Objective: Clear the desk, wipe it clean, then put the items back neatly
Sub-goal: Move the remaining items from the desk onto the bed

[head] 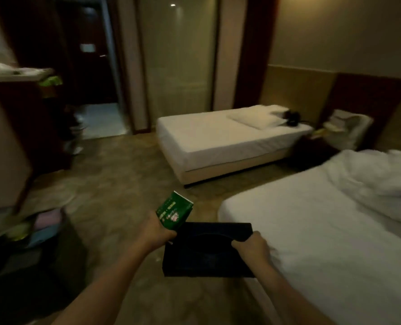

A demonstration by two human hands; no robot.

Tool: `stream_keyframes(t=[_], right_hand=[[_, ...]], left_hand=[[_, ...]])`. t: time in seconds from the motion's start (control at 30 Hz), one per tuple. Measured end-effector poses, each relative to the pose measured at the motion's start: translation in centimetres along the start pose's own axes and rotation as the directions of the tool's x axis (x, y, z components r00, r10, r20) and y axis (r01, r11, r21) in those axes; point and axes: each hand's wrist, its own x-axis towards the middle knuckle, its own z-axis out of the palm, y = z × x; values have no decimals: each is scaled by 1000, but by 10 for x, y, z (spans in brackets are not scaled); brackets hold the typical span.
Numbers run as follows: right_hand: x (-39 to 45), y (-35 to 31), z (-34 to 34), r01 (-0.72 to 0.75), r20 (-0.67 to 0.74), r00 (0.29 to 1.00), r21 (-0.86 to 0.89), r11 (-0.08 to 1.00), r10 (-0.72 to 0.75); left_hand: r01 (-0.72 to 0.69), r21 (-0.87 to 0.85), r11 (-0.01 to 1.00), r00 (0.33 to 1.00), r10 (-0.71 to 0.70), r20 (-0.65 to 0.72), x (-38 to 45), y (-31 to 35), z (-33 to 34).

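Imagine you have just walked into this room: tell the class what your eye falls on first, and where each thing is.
First come the two hands low in the middle: the left hand grips a green packet, and the right hand holds the edge of a black tray above the floor. Next are the white beds: the near bed at right, beside the tray, and the far bed by the back wall with a pillow.

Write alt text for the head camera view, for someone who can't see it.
A person's left hand holds a green packet while the right hand grips the edge of a flat black tray, carried above the floor beside a white bed. A second made bed with a pillow stands further back in the dim hotel room.
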Motion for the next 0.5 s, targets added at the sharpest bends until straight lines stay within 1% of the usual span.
stream_keyframes(t=[0.1, 0.17, 0.27, 0.33, 0.5], right_hand=[[30, 47, -71, -86, -137, 987, 5, 996, 86], [40, 76, -112, -161, -211, 964, 16, 987, 161], [49, 119, -159, -254, -277, 924, 77, 964, 265], [55, 145, -184, -324, -329, 879, 118, 939, 345], [71, 203, -227, -468, -397, 745, 259, 845, 535]], left_hand=[[-137, 44, 990, 985, 132, 111, 32, 66, 86], [-218, 42, 975, 958, 206, 200, 34, 108, 138], [-302, 97, 948, 911, 257, 323, 44, 154, 210], [-364, 187, 912, 877, 269, 398, 54, 178, 252], [-487, 227, 843, 758, 279, 590, 75, 227, 360]])
